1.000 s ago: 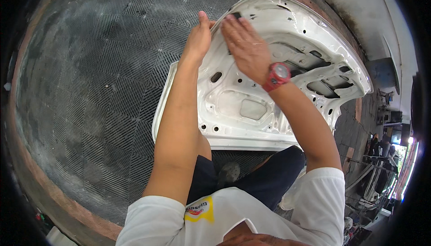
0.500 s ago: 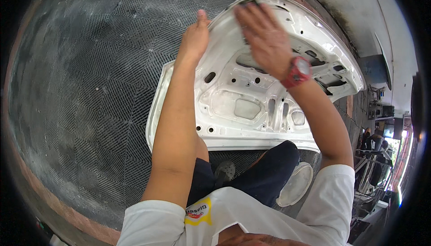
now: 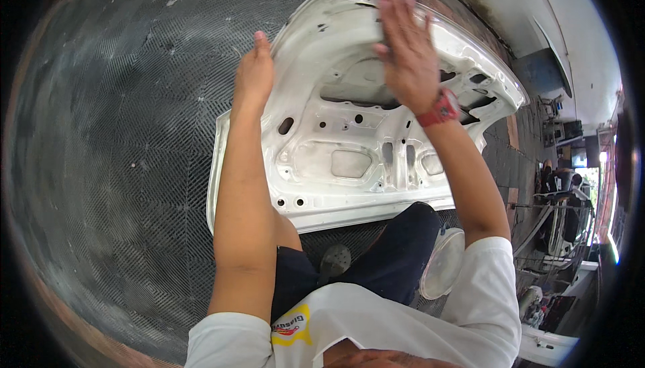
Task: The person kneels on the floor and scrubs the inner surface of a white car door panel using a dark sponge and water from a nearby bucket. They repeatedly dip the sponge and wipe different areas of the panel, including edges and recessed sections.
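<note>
A white car trunk lid (image 3: 336, 136) with its ribbed, hole-cut inner side toward me stands before my knees. My left hand (image 3: 255, 76) grips its left edge, thumb pointing up; the other fingers are hidden behind the edge. Over the lid's far part, my right hand (image 3: 408, 52) is stretched flat with its fingers straight, slightly blurred. It holds nothing that I can see, and whether the palm touches the metal I cannot tell. A red watch (image 3: 441, 107) sits on the right wrist.
Dark ribbed floor matting (image 3: 121, 153) spreads to the left. A round whitish lid or pan (image 3: 443, 264) lies beside my right knee. On the right stand a pale wall (image 3: 564, 5), a blue drum (image 3: 537, 72) and a cluttered metal rack (image 3: 561, 213).
My right hand has moved to the right across the far part of the trunk lid. The lid and my left hand sit farther left in view, with the hand still at the edge.
</note>
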Demonstrator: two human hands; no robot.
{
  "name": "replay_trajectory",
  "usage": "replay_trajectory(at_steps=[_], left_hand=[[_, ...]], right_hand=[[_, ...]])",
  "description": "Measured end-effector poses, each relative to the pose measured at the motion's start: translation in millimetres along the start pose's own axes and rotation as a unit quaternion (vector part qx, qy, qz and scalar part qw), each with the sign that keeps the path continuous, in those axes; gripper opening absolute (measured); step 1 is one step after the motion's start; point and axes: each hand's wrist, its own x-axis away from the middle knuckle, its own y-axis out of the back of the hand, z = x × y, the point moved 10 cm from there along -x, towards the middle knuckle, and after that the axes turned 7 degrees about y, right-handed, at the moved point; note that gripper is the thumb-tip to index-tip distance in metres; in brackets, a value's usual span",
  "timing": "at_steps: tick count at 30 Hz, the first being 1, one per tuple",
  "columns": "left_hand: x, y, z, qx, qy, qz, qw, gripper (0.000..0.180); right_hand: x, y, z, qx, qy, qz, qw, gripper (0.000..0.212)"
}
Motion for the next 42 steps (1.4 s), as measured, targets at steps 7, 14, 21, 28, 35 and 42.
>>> replay_trajectory(at_steps=[7, 14, 21, 28, 35, 42], left_hand=[[-4.3, 6.6, 4.5, 0.019, -0.011, -0.006, 1.0, 0.086], [-5.4, 4.9, 6.0, -0.01, -0.017, -0.018, 1.0, 0.086], [-5.2, 6.1, 4.9, 0.011, -0.009, -0.019, 1.0, 0.089], [-3.7, -5.8, 3.5, 0.0, -0.008, -0.021, 1.0, 0.089], [6.9, -0.5, -4.4, -0.024, -0.026, -0.057, 0.998, 0.086], [16.3, -1.5, -18.8, -0.058, -0.027, -0.017, 0.998, 0.085]], right_hand=[[-21.2, 4.0, -12.5, 0.062, 0.07, 0.079, 0.992, 0.066], [-49.6, -19.5, 33.7, -0.042, 0.063, 0.028, 0.997, 0.068], [6.3, 11.4, -40.3, 0.061, -0.004, 0.011, 0.998, 0.062], [178.7, 76.6, -187.6, 0.166, -0.318, -0.054, 0.932, 0.052], [25.2, 0.7, -4.2, 0.042, -0.19, -0.192, 0.962, 0.052], [16.8, 36.6, -25.3, 0.032, -0.098, -0.124, 0.987, 0.042]])
